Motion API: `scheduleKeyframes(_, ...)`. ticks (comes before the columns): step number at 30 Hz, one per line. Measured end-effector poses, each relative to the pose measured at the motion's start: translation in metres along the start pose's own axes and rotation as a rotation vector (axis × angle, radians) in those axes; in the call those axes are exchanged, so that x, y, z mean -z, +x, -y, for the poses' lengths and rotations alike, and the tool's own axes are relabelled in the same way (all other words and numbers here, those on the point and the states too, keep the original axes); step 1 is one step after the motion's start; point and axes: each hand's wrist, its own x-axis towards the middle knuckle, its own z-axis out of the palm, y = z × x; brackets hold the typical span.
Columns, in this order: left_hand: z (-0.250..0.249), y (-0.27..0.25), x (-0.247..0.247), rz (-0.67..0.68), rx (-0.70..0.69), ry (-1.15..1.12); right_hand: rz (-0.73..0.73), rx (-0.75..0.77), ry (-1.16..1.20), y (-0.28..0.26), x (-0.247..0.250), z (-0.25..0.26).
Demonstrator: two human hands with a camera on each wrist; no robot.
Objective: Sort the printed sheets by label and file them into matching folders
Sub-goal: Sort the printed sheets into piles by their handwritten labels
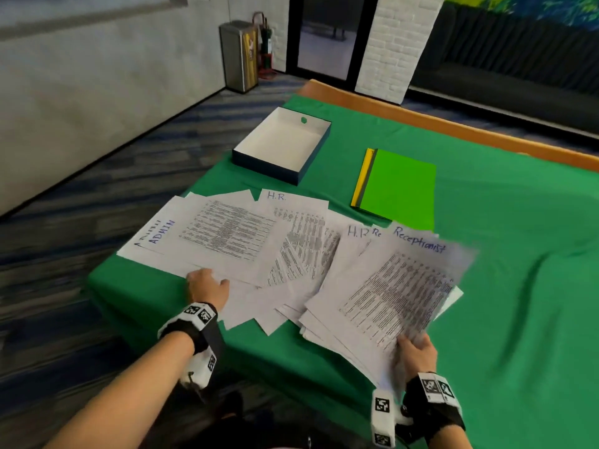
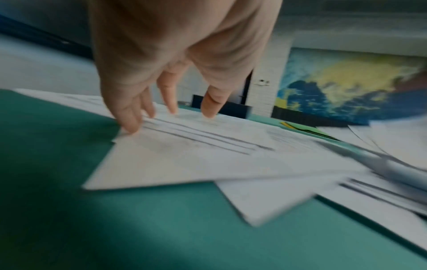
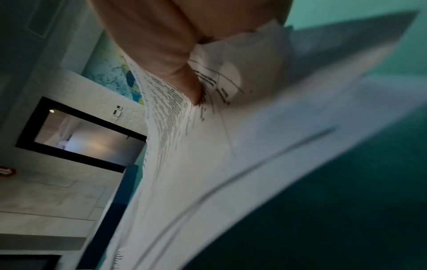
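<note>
Printed sheets lie fanned across the near part of the green table. At the left is a sheet marked ADMIN (image 1: 223,234), in the middle sheets marked H.R. (image 1: 301,228). My left hand (image 1: 207,283) rests with straight fingers (image 2: 131,120) on the near edge of the ADMIN sheets (image 2: 184,146). My right hand (image 1: 415,348) pinches the near corner of a small bundle topped by a sheet marked Receptionist (image 1: 398,283), lifted and blurred; the thumb (image 3: 184,80) presses on the sheets (image 3: 208,155). A stack of folders (image 1: 398,186), green on top with grey and yellow edges, lies beyond.
An open white box with dark blue sides (image 1: 282,144) stands at the far left of the table. Green cloth (image 1: 518,270) covers the table; its left edge drops to carpet. A metal bin (image 1: 238,56) stands by the wall.
</note>
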Motion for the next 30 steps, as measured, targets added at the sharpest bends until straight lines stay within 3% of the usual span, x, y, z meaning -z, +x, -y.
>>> scheduleKeyframes(3, 0.004, 0.028, 0.025, -0.011, 0.226, -0.008, -0.023, -0.068, -0.110, 0.005, -0.019, -0.016)
scheduleKeyframes(6, 0.001, 0.047, 0.040, -0.008, 0.361, -0.092, -0.043, -0.061, -0.225, 0.006, -0.028, -0.018)
scheduleKeyframes(10, 0.003, 0.066, 0.048, 0.044, 0.480, 0.032, -0.058, -0.063, -0.344, 0.007, -0.034, -0.013)
scheduleKeyframes(17, 0.000, 0.064, 0.027, -0.145, 0.566, -0.182, -0.049, -0.063, -0.357, 0.007, -0.030, -0.008)
scheduleKeyframes(22, -0.001, 0.082, 0.039, 0.016, 0.587, -0.216, -0.047, -0.041, -0.436, 0.006, -0.034, -0.012)
scheduleKeyframes(30, -0.017, 0.073, 0.050, -0.034, 0.665, -0.180, -0.026, -0.029, -0.433, 0.008, -0.032, -0.015)
